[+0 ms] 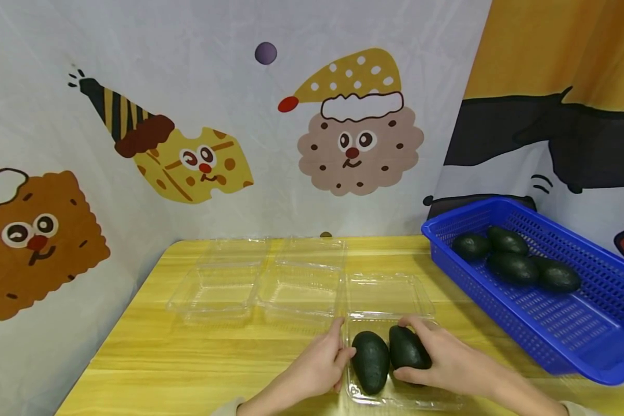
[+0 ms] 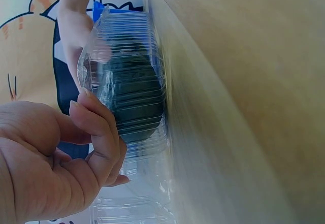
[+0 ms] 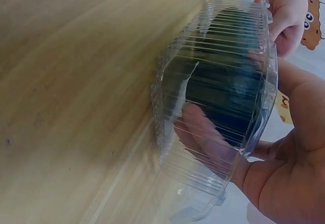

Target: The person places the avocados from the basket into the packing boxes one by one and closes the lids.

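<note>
Two dark green avocados lie side by side in an open clear plastic container (image 1: 395,403) near the table's front. My right hand (image 1: 449,355) grips the right avocado (image 1: 408,349), thumb on its near side and fingers at its far end. In the right wrist view its fingers (image 3: 205,132) show through the ribbed wall. At the container's left rim, my left hand (image 1: 317,361) pinches the edge beside the left avocado (image 1: 370,364). The left wrist view shows that hand's curled fingers (image 2: 99,117) against the rim. The container's lid (image 1: 390,294) is folded back, away from me.
Two more clear containers (image 1: 229,289) with raised lids stand at the back left of the wooden table (image 1: 151,346). A blue perforated basket (image 1: 499,315) on the right holds several avocados (image 1: 512,268). A cartoon-printed cloth (image 1: 270,173) hangs behind the table.
</note>
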### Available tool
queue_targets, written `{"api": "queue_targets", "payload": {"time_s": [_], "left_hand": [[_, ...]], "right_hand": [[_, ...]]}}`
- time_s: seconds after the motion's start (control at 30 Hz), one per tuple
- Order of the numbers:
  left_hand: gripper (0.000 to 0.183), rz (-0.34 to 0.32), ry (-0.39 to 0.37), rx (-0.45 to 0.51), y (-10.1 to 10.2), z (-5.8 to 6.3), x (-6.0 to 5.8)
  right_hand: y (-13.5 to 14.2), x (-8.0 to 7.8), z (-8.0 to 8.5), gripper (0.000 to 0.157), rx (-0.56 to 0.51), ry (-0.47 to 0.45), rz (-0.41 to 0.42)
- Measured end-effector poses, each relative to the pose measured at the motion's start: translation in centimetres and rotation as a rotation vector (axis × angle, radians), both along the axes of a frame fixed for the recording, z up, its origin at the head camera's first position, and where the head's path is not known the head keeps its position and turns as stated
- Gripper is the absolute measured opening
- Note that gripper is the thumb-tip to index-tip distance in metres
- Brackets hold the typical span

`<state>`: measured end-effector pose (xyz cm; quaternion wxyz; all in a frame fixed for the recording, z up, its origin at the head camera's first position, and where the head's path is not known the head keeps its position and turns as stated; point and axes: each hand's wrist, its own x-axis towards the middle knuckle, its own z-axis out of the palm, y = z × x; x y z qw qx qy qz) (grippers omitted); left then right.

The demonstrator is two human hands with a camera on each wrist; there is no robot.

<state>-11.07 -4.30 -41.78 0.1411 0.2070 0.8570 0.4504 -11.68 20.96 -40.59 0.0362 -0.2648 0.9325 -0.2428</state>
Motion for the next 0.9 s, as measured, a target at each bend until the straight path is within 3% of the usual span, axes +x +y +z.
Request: {"api": "queue_targets", "payload": {"time_s": [0.23,0.7,0.9], "left_hand": [[0.061,-0.003,0.000,-0.005,0.01,0.17,0.00],[0.061,-0.012,-0.003,-0.003,-0.04,0.06,-0.09],[0.062,-0.017,-0.004,-0.015,-0.10,0.02,-0.12]], "right_hand": [[-0.07,-0.17,-0.29,0.075,0.018,-0.043,0.012],[-0.26,-0.10,-0.33,0.072,0.068,0.003,0.041],[-0.36,0.04,-0.02,0.077,0.117,0.032,-0.003]]}}
